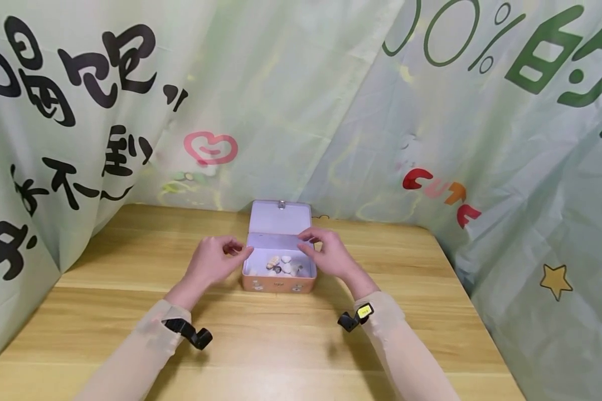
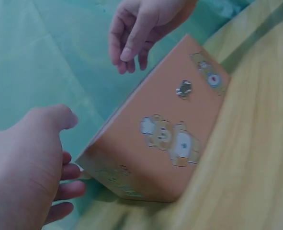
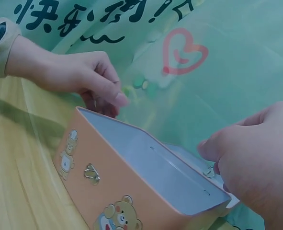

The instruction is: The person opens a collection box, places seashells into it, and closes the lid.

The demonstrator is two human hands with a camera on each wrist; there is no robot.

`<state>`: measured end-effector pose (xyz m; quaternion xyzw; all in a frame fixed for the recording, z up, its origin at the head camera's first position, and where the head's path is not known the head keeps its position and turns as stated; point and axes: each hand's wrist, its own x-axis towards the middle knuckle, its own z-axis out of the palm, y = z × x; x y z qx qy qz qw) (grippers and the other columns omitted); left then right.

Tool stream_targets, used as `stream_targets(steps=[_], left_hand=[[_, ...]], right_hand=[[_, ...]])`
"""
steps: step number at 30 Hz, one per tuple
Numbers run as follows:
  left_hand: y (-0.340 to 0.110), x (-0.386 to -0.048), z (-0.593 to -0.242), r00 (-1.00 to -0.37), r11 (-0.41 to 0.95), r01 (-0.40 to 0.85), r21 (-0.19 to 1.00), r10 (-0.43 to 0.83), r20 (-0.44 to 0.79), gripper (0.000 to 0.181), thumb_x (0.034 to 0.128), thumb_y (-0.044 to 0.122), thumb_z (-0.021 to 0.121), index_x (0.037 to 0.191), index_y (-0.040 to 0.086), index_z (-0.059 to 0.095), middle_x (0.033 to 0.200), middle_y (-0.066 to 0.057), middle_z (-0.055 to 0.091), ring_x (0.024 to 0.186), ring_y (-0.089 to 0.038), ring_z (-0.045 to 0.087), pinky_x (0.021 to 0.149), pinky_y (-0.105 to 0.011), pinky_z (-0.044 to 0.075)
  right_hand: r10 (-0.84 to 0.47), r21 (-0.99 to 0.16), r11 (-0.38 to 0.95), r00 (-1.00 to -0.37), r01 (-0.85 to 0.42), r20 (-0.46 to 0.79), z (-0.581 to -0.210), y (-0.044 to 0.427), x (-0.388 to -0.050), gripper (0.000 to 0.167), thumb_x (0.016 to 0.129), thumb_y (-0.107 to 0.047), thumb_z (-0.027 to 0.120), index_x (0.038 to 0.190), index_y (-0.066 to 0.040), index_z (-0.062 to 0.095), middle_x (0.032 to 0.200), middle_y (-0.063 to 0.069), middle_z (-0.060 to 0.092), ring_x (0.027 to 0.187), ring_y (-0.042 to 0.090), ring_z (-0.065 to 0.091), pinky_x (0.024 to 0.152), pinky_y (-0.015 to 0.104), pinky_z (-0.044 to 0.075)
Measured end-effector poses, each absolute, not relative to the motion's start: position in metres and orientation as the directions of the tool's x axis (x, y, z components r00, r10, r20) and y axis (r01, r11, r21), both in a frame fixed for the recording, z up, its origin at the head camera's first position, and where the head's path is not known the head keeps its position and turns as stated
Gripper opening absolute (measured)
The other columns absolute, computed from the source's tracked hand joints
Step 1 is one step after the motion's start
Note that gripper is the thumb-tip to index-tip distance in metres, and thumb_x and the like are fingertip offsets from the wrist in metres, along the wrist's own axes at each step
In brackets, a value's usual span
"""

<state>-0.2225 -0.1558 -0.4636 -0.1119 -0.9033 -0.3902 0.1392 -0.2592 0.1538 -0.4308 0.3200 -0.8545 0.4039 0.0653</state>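
Note:
A small tin box (image 1: 278,285) stands on the table, its hinged lid (image 1: 280,217) raised and leaning back. Orange with bear pictures outside, it is pale lavender inside. Several small white and brown pieces (image 1: 286,262), perhaps shells or pebbles, lie in it. My left hand (image 1: 215,257) hovers by the box's left rim, fingers loosely bent and holding nothing. At the right rim, near the lid's hinge, is my right hand (image 1: 326,250); its fingers are relaxed around nothing, as the left wrist view (image 2: 148,24) confirms. Whether either hand touches the rim is unclear.
The wooden table (image 1: 276,345) extends around the box on both sides and in front. Behind it hangs a pale green printed curtain (image 1: 291,111), which also drapes along the left and right sides. A metal latch (image 2: 184,89) sits on the box's front.

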Motion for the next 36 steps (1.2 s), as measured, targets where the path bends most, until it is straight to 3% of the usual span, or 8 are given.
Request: stream_targets(steps=[5,12,17,25,36], left_hand=[[-0.158,-0.241,-0.456,-0.962,0.718,0.258,0.646,0.128,0.242,0.055,0.0961,0.061,0.071,0.118,0.010,0.077,0.091,0.006,0.074,0.083,-0.015,0.069,0.076,-0.041,0.057],[-0.162,-0.271,-0.453,-0.977,0.689,0.211,0.693,0.159,0.140,0.065,0.1017,0.053,0.067,0.143,0.003,0.061,0.114,-0.008,0.075,0.105,-0.029,0.069,0.092,-0.050,0.056],[-0.166,-0.291,-0.456,-0.976,0.606,0.210,0.767,0.181,0.124,0.061,0.1057,0.043,0.065,0.146,-0.001,0.055,0.130,-0.018,0.070,0.118,-0.036,0.065,0.101,-0.052,0.053],[-0.168,-0.310,-0.459,-0.978,0.572,0.185,0.799,0.189,0.091,0.057,0.1083,0.036,0.063,0.148,-0.003,0.053,0.137,-0.023,0.066,0.124,-0.040,0.062,0.104,-0.053,0.052],[-0.161,-0.324,-0.466,-0.979,0.587,0.156,0.794,0.198,0.047,0.059,0.1105,0.037,0.058,0.148,-0.008,0.052,0.126,-0.025,0.068,0.113,-0.038,0.065,0.099,-0.051,0.053]], right_hand=[[-0.471,-0.665,0.464,-0.798,-0.586,0.375,-0.429,0.156,-0.269,0.017,0.100,-0.005,0.074,0.114,0.005,0.073,0.108,0.013,0.074,0.103,0.031,0.068,0.095,0.053,0.056],[-0.432,-0.690,0.497,-0.840,-0.526,0.328,-0.425,0.159,-0.284,0.026,0.099,-0.006,0.073,0.120,0.009,0.070,0.116,0.025,0.071,0.107,0.037,0.066,0.093,0.053,0.056],[-0.387,-0.710,0.536,-0.881,-0.456,0.273,-0.431,0.163,-0.296,0.031,0.101,-0.006,0.072,0.126,0.011,0.067,0.119,0.024,0.070,0.109,0.036,0.066,0.095,0.051,0.056],[-0.299,-0.764,0.542,-0.930,-0.351,0.214,-0.448,0.175,-0.315,0.033,0.104,-0.012,0.069,0.130,0.008,0.066,0.120,0.019,0.070,0.110,0.034,0.065,0.097,0.048,0.055],[-0.306,-0.778,0.558,-0.943,-0.288,0.130,-0.459,0.179,-0.333,0.043,0.108,-0.020,0.063,0.141,0.009,0.060,0.122,0.023,0.070,0.112,0.036,0.065,0.097,0.050,0.055]])
